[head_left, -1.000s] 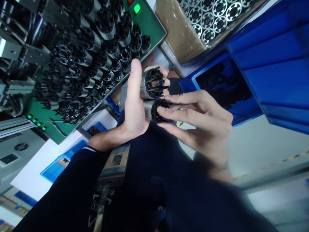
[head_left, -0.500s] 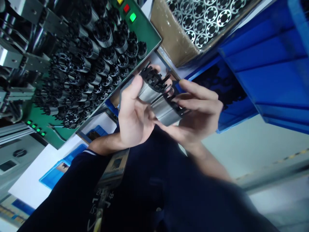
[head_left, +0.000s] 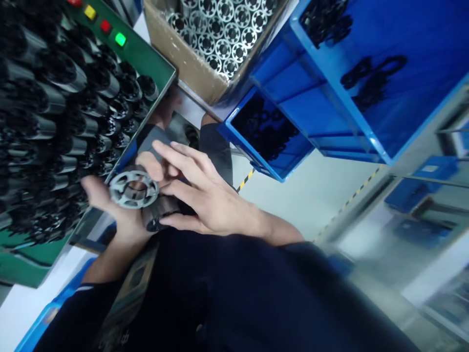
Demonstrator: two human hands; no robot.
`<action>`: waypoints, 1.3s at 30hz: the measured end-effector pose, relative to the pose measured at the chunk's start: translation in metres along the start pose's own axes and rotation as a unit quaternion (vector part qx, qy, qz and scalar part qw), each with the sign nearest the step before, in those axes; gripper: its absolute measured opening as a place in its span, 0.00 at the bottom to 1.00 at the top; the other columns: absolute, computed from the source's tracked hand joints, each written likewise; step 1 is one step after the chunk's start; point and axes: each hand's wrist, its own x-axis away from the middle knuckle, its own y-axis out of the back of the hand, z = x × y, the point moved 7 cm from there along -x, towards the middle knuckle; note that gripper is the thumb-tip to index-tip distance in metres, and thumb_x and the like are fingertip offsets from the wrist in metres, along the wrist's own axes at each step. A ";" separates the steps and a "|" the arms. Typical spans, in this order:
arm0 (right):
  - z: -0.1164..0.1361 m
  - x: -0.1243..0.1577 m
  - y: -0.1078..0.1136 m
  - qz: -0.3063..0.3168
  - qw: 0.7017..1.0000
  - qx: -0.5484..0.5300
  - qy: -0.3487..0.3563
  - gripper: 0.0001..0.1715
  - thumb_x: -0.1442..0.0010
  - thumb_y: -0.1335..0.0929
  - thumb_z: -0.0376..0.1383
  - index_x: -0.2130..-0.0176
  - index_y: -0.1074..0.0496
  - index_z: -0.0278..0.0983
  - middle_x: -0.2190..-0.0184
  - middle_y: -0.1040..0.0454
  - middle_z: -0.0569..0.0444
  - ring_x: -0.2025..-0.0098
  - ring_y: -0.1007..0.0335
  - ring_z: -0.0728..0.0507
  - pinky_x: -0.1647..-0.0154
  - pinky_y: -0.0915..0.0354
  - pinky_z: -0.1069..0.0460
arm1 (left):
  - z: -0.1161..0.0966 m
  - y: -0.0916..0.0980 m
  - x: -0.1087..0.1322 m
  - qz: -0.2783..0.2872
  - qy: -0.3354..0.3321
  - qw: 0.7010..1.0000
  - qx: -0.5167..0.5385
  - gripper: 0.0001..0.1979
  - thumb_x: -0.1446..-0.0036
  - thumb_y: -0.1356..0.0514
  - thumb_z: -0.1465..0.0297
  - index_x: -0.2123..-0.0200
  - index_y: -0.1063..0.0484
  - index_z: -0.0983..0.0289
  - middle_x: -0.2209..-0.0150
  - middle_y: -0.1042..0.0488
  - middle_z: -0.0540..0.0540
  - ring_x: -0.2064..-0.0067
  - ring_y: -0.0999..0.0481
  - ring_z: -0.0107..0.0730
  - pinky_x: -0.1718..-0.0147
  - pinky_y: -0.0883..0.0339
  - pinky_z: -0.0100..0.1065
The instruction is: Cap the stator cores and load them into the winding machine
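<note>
Both hands are up close in front of the person's chest. The left hand (head_left: 122, 227) is cupped shut around the upper core (head_left: 124, 199), thumb out on the far side. That core's grey, slotted end ring is turned up towards the person's face. Its long axis runs away from view, down into the palm, so only the ring end shows.

Just below it, and touching it, sits the lower core (head_left: 157, 217), a darker, stubby cylinder. Its axis looks to run roughly crosswise, though blur hides most of the body. The right hand (head_left: 212, 203) comes in from the right with its fingers stretched long and flat over both pieces. Its thumb is tucked under the lower core, so that piece is pinched between thumb and fingers. The right hand is the nearer one to the lower core, and the left has the upper one to itself.

To the left is the green counter (head_left: 22, 266), packed with rows of black-capped cores (head_left: 54, 98) standing on end. The hands hover just off its near right edge. A lit green button (head_left: 120, 39) sits by the counter's far right corner, with a red and a yellow one beside it. Past that corner stands a cardboard box (head_left: 172, 44) full of bare silver cores (head_left: 220, 29). To the right of the hands is a small blue bin (head_left: 252, 156) of black parts. A larger blue crate (head_left: 330, 83) stands beyond it.
</note>
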 end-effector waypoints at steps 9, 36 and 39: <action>-0.207 0.102 0.062 0.013 0.882 0.163 -0.442 0.26 0.13 0.38 0.48 0.36 0.17 0.41 0.32 0.17 0.41 0.28 0.22 0.32 0.20 0.30 0.38 | 0.060 0.025 -0.015 -0.156 0.214 0.964 -0.003 0.33 0.11 0.59 0.49 0.53 0.22 0.61 0.77 0.39 0.45 0.80 0.31 0.31 0.84 0.29 0.29; -0.277 0.208 0.080 -0.053 0.841 0.055 -0.535 0.43 0.40 0.17 0.57 0.35 0.15 0.37 0.52 0.11 0.44 0.54 0.13 0.33 0.46 0.15 0.39 | 0.047 0.039 -0.046 0.026 -0.017 0.988 -0.150 0.28 0.35 0.24 0.42 0.56 0.20 0.62 0.76 0.27 0.49 0.78 0.28 0.31 0.77 0.33 0.30; -0.266 0.215 0.089 -0.128 0.841 0.050 -0.524 0.48 0.39 0.17 0.59 0.31 0.19 0.38 0.52 0.12 0.44 0.57 0.14 0.34 0.46 0.13 0.35 | 0.045 0.040 -0.047 0.019 -0.039 0.988 -0.151 0.33 0.37 0.24 0.36 0.57 0.20 0.62 0.77 0.28 0.48 0.79 0.30 0.31 0.78 0.35 0.31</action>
